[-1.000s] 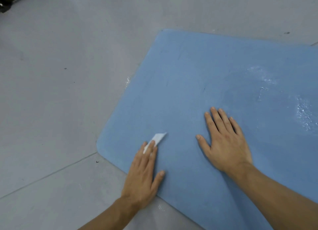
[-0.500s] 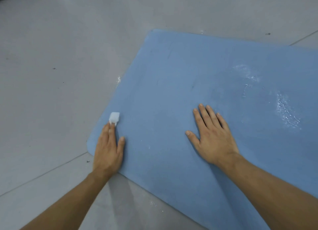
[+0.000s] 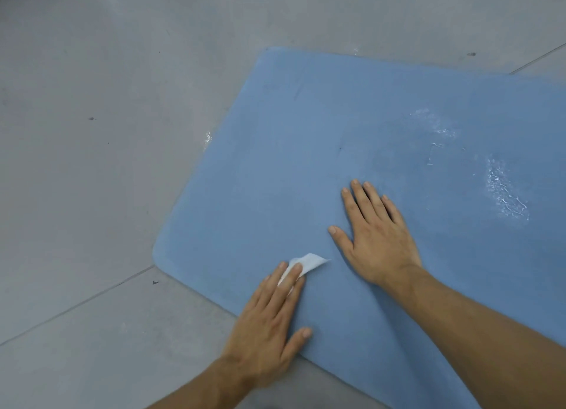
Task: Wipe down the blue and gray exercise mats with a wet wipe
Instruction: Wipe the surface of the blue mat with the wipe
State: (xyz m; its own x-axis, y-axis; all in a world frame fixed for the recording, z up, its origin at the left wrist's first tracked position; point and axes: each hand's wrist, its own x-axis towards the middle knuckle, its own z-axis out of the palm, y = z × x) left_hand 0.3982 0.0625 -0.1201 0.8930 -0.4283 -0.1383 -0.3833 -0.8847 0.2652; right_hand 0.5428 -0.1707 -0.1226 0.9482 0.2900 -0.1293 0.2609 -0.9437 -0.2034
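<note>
A blue exercise mat point(image 3: 306, 163) lies flat on the floor, filling the right and middle of the view. My left hand point(image 3: 269, 323) lies flat near the mat's front edge, its straight fingers pressing a small white wet wipe point(image 3: 306, 263) onto the mat. My right hand point(image 3: 376, 237) rests palm down on the mat just right of the wipe, fingers spread and straight. Shiny wet streaks point(image 3: 502, 191) show on the mat's right part. No gray mat is in view.
Gray tiled floor point(image 3: 92, 163) surrounds the mat on the left, back and front, with a tile seam running diagonally at the lower left. A small wet spot point(image 3: 208, 137) sits on the floor at the mat's left edge.
My left hand has slid the wipe from the mat's left corner rightward along the front edge, toward my right hand. My right hand has stayed planted on the mat.
</note>
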